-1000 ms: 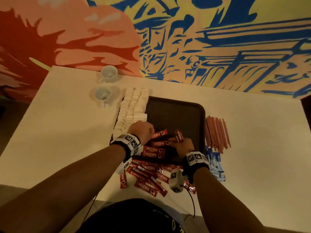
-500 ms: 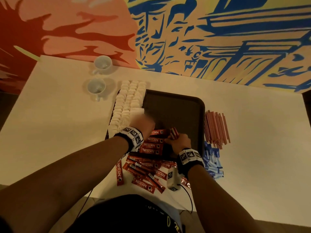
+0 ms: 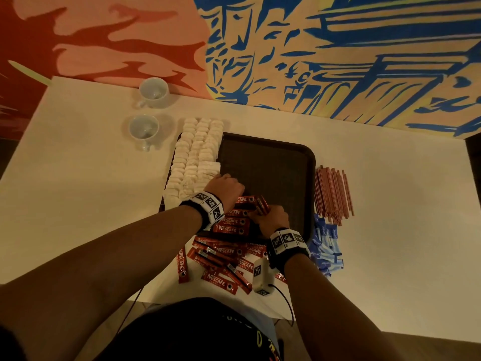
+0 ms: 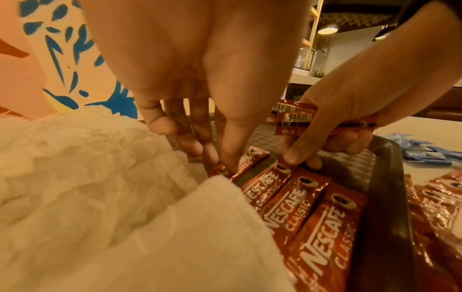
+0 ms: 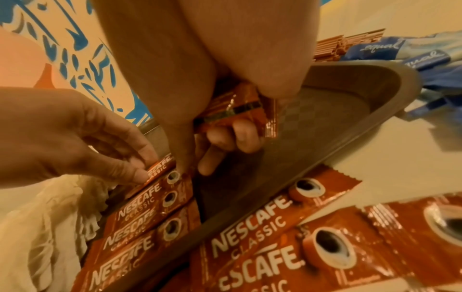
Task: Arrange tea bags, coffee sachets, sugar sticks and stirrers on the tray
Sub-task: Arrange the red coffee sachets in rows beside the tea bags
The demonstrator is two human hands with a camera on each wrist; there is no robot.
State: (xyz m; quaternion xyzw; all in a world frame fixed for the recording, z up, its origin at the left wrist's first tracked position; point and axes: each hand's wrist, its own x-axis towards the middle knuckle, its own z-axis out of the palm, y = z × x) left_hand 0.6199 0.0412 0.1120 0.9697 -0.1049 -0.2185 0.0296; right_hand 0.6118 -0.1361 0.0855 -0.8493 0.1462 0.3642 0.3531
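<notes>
A dark brown tray (image 3: 268,165) lies on the white table. Rows of white tea bags (image 3: 197,157) fill its left side. Several red Nescafe coffee sachets (image 3: 234,221) lie side by side near the tray's front left. My left hand (image 3: 233,188) pinches the left end of the farthest coffee sachet (image 4: 252,158) with thumb and fingertips (image 5: 140,174). My right hand (image 3: 272,217) grips a small bundle of sachets (image 4: 322,122) in curled fingers (image 5: 240,136). Its thumb tip touches the right end of the row.
A loose pile of coffee sachets (image 3: 223,259) sits on the table in front of the tray. Reddish stirrers (image 3: 333,194) and blue sugar sticks (image 3: 326,246) lie right of the tray. Two white cups (image 3: 144,128) stand at the back left. A painted wall bounds the far edge.
My left hand has laid the tilted sachet flat as the farthest one in the row. My right hand moved slightly left with its bundle. The head view has tilted down a little.
</notes>
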